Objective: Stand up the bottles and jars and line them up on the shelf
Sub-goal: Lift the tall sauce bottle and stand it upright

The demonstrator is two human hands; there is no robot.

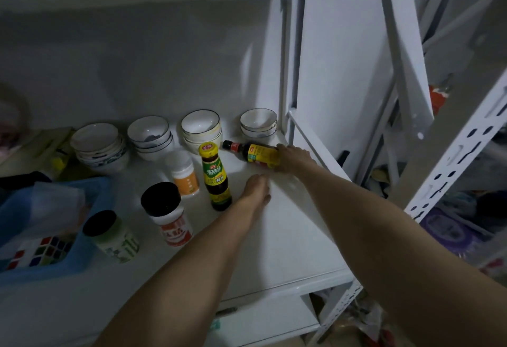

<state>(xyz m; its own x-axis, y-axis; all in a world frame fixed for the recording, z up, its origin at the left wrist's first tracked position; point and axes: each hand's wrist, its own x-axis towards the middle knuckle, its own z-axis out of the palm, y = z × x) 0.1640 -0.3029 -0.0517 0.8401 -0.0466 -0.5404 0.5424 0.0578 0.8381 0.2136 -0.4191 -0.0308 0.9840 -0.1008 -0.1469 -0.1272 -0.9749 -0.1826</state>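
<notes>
Right hand (292, 158) grips the lying dark bottle (253, 154) (base end); left hand (255, 191) rests open, empty, on the shelf (288, 231).

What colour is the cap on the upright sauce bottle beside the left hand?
Yellow, on the upright sauce bottle; clearest in the head view.

Both bare forearms reach from the near edge toward the far right. Right hand (292, 158) farthest out, palm down, fingers wrapped around something at the far right. Left hand (256, 190) nearer and to its left, palm down, fingers together and loosely extended, holding nothing.
</notes>
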